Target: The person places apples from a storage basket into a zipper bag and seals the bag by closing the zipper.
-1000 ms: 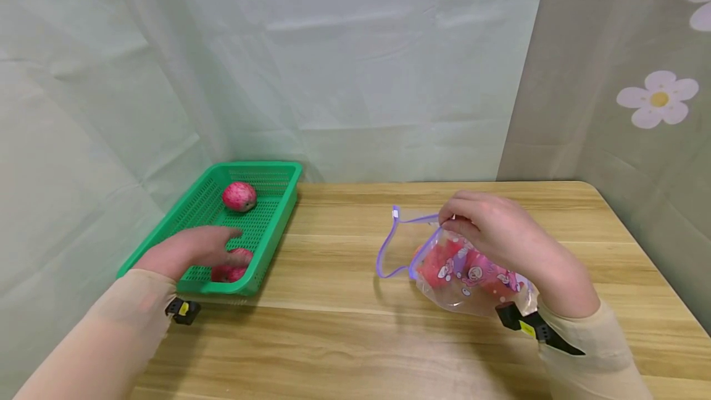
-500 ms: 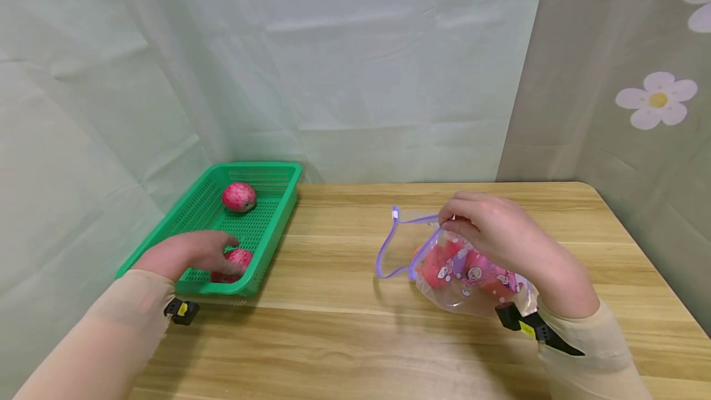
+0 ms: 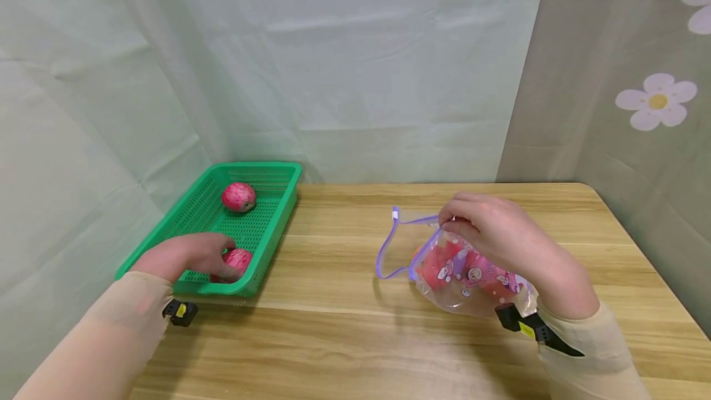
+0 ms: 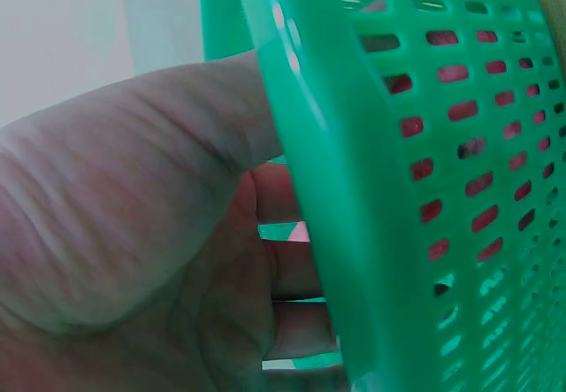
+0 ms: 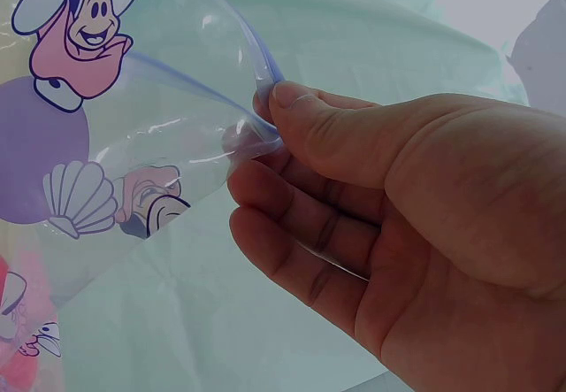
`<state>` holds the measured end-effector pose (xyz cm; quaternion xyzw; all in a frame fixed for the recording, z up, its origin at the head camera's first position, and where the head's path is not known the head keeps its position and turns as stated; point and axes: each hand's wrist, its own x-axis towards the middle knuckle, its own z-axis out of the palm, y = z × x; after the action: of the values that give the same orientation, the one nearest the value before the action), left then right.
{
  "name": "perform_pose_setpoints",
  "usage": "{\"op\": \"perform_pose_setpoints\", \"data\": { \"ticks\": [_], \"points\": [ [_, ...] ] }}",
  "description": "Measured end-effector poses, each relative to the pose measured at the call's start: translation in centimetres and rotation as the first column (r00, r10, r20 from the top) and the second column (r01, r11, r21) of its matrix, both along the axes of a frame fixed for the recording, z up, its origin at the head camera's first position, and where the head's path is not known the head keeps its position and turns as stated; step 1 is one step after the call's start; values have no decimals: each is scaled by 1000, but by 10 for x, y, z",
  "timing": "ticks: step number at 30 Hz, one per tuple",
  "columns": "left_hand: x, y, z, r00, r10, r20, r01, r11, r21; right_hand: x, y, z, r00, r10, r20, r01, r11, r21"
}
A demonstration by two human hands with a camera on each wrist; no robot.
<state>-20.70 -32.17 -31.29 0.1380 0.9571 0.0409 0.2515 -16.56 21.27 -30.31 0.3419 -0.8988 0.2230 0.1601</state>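
In the head view my left hand (image 3: 191,255) reaches into the green basket (image 3: 291,202), its fingers and thumb around a streaked pink-red fruit (image 3: 239,260) at the near corner. The left wrist view shows the thumb and fingers going behind the basket's rim (image 4: 309,144); pink shows through the wall's holes. A second such fruit (image 3: 239,197) lies toward the back of the basket. My right hand (image 3: 489,224) pinches the purple zip edge of a clear, cartoon-printed zip bag (image 3: 466,289) between thumb and forefinger. The bag's mouth gapes leftward, and reddish fruit shows inside.
The wooden table (image 3: 333,338) bears both the basket at left and the bag at right. Behind it hangs a pale cloth curtain (image 3: 361,79), with a flower-printed grey one at right. Each wrist carries a small black camera on a strap.
My left hand has lowered slightly and its fingers have closed around the near fruit. The right hand and the bag have stayed in place.
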Motion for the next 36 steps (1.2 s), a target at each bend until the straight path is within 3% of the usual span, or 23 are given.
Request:
{"op": "perform_pose_setpoints", "data": {
  "ticks": [5,10,15,21,36],
  "points": [
    [-1,0,-5,1000,8,-12,-8,999,49,0,0,-1,1000,-2,-7,2,1000,2],
    [-9,-3,-10,993,-16,-118,24,997,69,0,0,0,1000,5,-3,-5,1000,2],
    [-18,-6,-15,974,-51,-222,71,994,82,1,0,-1,1000,6,-4,-6,1000,1],
    [-21,-10,-23,944,-38,-329,73,993,97,0,0,-1,1000,9,-16,-9,1000,-3],
    [-23,-11,-34,922,57,-384,-20,995,100,-2,0,-3,1000,15,-17,-15,1000,6]
  ]
}}
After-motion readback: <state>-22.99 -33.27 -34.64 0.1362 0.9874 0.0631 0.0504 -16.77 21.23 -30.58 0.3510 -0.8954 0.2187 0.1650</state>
